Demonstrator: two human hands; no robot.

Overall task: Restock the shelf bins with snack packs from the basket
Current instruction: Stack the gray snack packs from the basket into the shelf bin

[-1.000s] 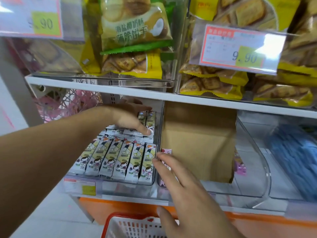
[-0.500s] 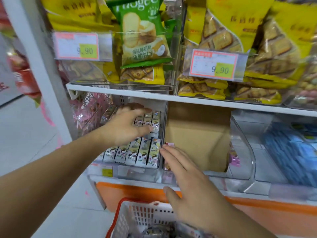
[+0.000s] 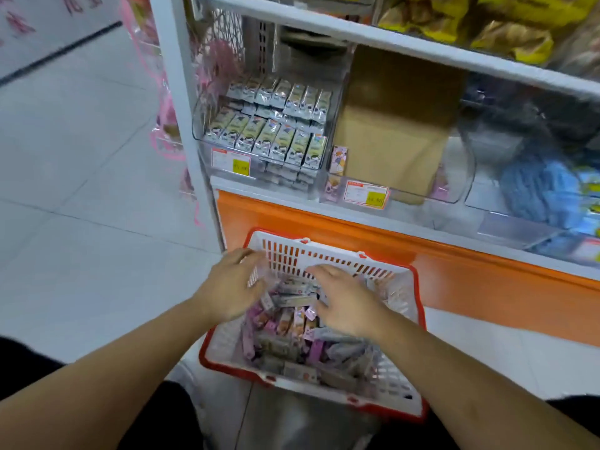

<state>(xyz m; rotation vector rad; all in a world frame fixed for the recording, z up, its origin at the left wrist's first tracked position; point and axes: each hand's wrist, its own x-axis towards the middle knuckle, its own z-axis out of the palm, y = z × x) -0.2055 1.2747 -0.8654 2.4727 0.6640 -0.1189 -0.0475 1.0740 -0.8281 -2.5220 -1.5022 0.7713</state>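
Two hands over the basket (image 3: pixel 328 254), a white mesh one with red rim, on the floor below the shelf. Left hand (image 3: pixel 232 287) above its left rim, fingers spread, loose, holding nothing. Right hand (image 3: pixel 345 300) above the snack packs (image 3: pixel 285 319) heaped inside, fingers extended, empty. Above the basket, clear shelf bin (image 3: pixel 259 164) holds rows of packs; beside it, a cardboard box (image 3: pixel 389 147).

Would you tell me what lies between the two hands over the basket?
In the head view, loose snack packs show between the left hand and right hand, inside the basket.
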